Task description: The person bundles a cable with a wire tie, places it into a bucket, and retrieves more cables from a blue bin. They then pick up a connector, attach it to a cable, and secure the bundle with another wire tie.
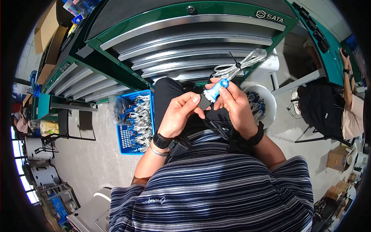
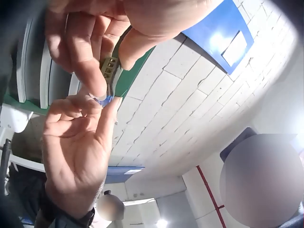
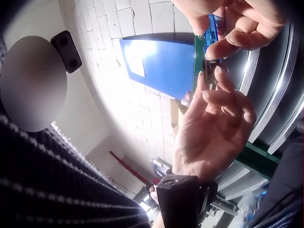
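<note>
Over my lap I hold a blue adapter (image 1: 217, 89) with a black plug (image 1: 204, 101) at its lower end. My right hand (image 1: 221, 88) pinches the blue body (image 3: 214, 23), thumb on top. The left hand (image 1: 199, 105), with a watch on its wrist, pinches the black plug between thumb and fingers. A silvery cable bundle (image 1: 241, 63), bound by a black tie, sticks out past the adapter. In the left wrist view the plug's contacts (image 2: 109, 66) show between the left hand's fingertips, and a blue edge (image 2: 105, 99) between those of the right.
A green drawer cabinet (image 1: 185, 34) stands right in front of my knees. A blue basket (image 1: 129, 140) of similar bundled cables sits on the floor at my left, a white bucket (image 1: 270, 101) with more at my right. Another person (image 1: 349, 104) sits at far right.
</note>
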The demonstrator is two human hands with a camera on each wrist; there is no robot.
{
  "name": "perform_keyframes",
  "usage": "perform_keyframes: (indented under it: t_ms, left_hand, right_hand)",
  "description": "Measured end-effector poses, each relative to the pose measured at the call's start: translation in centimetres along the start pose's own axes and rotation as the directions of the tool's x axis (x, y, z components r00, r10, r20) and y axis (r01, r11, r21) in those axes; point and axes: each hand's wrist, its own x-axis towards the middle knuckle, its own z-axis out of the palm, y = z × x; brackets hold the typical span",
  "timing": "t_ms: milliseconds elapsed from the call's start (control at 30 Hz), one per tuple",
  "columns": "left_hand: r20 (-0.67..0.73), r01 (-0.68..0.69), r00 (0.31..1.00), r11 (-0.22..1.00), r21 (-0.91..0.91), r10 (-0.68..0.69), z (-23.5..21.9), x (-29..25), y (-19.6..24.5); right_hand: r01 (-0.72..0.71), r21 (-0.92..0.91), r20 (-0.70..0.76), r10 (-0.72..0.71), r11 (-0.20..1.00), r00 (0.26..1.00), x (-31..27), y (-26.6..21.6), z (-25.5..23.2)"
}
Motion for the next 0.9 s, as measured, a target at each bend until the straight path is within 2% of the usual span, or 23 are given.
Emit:
perform_keyframes:
  t_ms: [67,200,267,300,333,367,400,433,467,533,567,600,667,700,767,833,900]
  left_hand:
    - [0.035,0.030,0.999,0.999,-0.029,-0.029,-0.3,0.1,-0.2]
    - [0.022,0.045,0.999,0.997,-0.069,-0.044,-0.1,0.3,-0.6]
    - [-0.045,-0.024,0.999,0.999,0.041,0.026,0.1,0.2,-0.5]
    - [-0.052,-0.065,0.996,0.985,0.160,0.074,-0.3,0.3,-0.6]
    - [-0.059,-0.111,0.989,0.937,0.331,0.139,-0.3,0.3,0.1]
    - [-0.050,-0.137,0.978,0.803,0.580,0.203,-0.4,0.2,1.0]
    - [-0.026,-0.145,0.964,0.604,0.784,0.265,-0.7,0.0,2.0]
    - [0.069,-0.181,0.949,0.350,0.919,0.309,-1.1,-0.1,3.4]
    - [0.114,-0.225,0.919,0.263,0.938,0.378,-1.3,-0.2,4.6]
    - [0.064,-0.190,0.889,0.238,0.953,0.453,-1.1,-0.8,6.5]
    - [0.081,-0.271,0.860,0.318,0.909,0.504,-1.2,-0.9,6.9]
    - [0.069,-0.259,0.858,0.313,0.914,0.509,-0.7,-1.6,7.4]
    - [0.097,-0.358,0.882,0.522,0.774,0.461,1.1,-2.6,8.2]
    - [0.176,-0.417,0.841,0.404,0.815,0.512,1.0,-2.4,7.8]
    - [0.152,-0.375,0.868,0.425,0.824,0.472,0.9,-2.8,7.2]
    - [0.138,-0.369,0.868,0.435,0.822,0.476,0.2,-2.9,6.1]
    - [-0.069,-0.324,0.891,0.734,0.597,0.450,-0.2,-2.9,5.1]
  right_hand:
    - [0.008,-0.006,-0.003,-0.008,1.000,1.000,-0.1,-0.2,0.1]
    - [0.035,-0.057,0.014,-0.034,0.998,0.999,-0.3,-0.7,0.2]
    - [0.059,-0.066,0.039,-0.057,0.996,0.998,-0.3,-0.8,0.1]
    - [0.066,-0.059,0.048,-0.064,0.996,0.997,-0.3,-0.9,0.1]
    - [0.074,-0.052,0.058,-0.071,0.996,0.996,-0.4,-0.9,0.0]
    - [0.077,-0.054,0.051,-0.074,0.996,0.996,-0.4,-0.9,-0.2]
    - [0.081,-0.078,0.080,-0.075,0.994,0.994,-0.3,-0.8,-0.4]
    - [0.086,-0.101,0.114,-0.074,0.991,0.991,-0.3,-0.7,-0.4]
    - [0.087,-0.100,0.118,-0.075,0.991,0.990,-0.3,-1.1,-0.4]
    - [0.187,-0.411,0.157,-0.133,0.892,0.979,-0.3,-2.0,-0.4]
    - [0.397,-0.583,0.217,-0.334,0.709,0.917,-0.1,-1.6,-0.7]
    - [0.490,-0.692,0.263,-0.448,0.530,0.855,0.2,-1.4,-0.9]
    - [0.476,-0.786,0.341,-0.365,0.395,0.866,0.3,-2.6,-0.9]
    - [0.485,-0.780,0.350,-0.367,0.396,0.862,0.5,-2.5,-1.0]
    - [0.525,-0.793,0.399,-0.389,0.308,0.831,0.8,-2.4,-1.4]
    - [0.522,-0.801,0.388,-0.410,0.294,0.826,0.8,-2.7,-1.7]
    - [0.516,-0.812,0.374,-0.437,0.272,0.818,0.9,-3.1,-1.9]
